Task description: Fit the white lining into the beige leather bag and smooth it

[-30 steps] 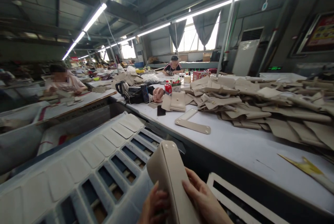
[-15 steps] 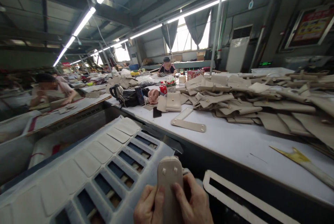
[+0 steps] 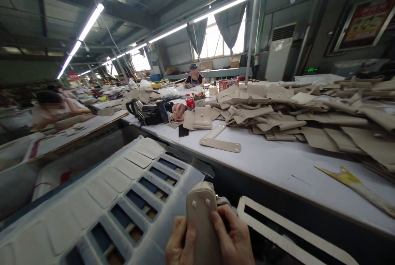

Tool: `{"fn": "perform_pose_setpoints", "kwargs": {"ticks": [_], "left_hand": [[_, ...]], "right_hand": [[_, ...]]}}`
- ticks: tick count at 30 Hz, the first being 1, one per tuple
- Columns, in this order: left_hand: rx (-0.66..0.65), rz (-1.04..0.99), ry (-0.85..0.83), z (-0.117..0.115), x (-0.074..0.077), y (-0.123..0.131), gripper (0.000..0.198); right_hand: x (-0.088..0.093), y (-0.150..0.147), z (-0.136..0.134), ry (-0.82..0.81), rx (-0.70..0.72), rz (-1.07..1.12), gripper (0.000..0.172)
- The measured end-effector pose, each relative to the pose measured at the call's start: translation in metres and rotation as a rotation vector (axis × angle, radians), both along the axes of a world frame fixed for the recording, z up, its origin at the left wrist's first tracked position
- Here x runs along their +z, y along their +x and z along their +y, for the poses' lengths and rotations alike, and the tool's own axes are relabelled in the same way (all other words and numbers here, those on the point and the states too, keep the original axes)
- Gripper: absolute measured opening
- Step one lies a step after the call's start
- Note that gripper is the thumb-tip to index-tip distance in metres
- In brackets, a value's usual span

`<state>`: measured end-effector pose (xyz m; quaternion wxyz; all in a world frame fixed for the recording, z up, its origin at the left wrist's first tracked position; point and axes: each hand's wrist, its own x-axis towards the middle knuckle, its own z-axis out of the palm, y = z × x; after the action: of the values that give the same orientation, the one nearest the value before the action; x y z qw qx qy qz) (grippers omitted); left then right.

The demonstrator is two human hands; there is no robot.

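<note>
A beige leather bag piece (image 3: 202, 226) with a rounded end is held upright low in the middle of the view. Two small pale studs show near its top, and a thicker layer of the same material stands behind them. My left hand (image 3: 181, 238) grips its left edge, thumb lying on the front face. On the other side, my right hand (image 3: 233, 232) pinches the right edge, with fingers curled behind. The lower end runs out of view. Something shiny, too small to name, peeks out just above my right hand.
Flat pale panels (image 3: 89, 199) lie in a row on a slotted blue-grey crate (image 3: 145, 224) at left. The white table (image 3: 262, 162) carries a heap of beige bag parts (image 3: 293, 112), a strap piece (image 3: 220, 145), a pink fan (image 3: 178, 111) and a phone (image 3: 183, 130). A white frame (image 3: 290, 232) sits right.
The view has shifted slightly. Both hands still grip the bag piece; my right thumb has moved up to its right edge, and more of the layer behind the top shows.
</note>
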<state>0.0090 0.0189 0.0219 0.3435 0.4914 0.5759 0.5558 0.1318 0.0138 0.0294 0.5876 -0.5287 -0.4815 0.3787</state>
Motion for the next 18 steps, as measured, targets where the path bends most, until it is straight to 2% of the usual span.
{"fn": "perform_pose_setpoints", "kwargs": {"ticks": [3, 5, 7, 11, 15, 18], "left_hand": [[-0.034, -0.067, 0.081, 0.009, 0.014, 0.002, 0.052], [-0.152, -0.137, 0.086, 0.015, 0.023, 0.003, 0.051], [-0.255, -0.216, 0.06, 0.02, 0.027, 0.004, 0.042], [-0.263, -0.374, 0.006, 0.02, 0.02, 0.007, 0.035], [-0.303, -0.458, -0.046, 0.014, 0.009, 0.008, 0.045], [-0.282, -0.44, 0.011, 0.015, 0.006, 0.005, 0.044]], "right_hand": [[0.001, 0.005, -0.001, -0.026, 0.04, 0.005, 0.041], [0.001, 0.008, -0.003, -0.042, 0.059, -0.013, 0.042], [0.0, 0.01, -0.005, -0.061, 0.062, -0.031, 0.042], [-0.009, 0.005, -0.014, -0.047, 0.014, -0.06, 0.034], [-0.022, -0.001, -0.019, 0.089, -0.08, -0.216, 0.042], [-0.026, 0.005, -0.018, 0.134, -0.033, -0.38, 0.04]]}}
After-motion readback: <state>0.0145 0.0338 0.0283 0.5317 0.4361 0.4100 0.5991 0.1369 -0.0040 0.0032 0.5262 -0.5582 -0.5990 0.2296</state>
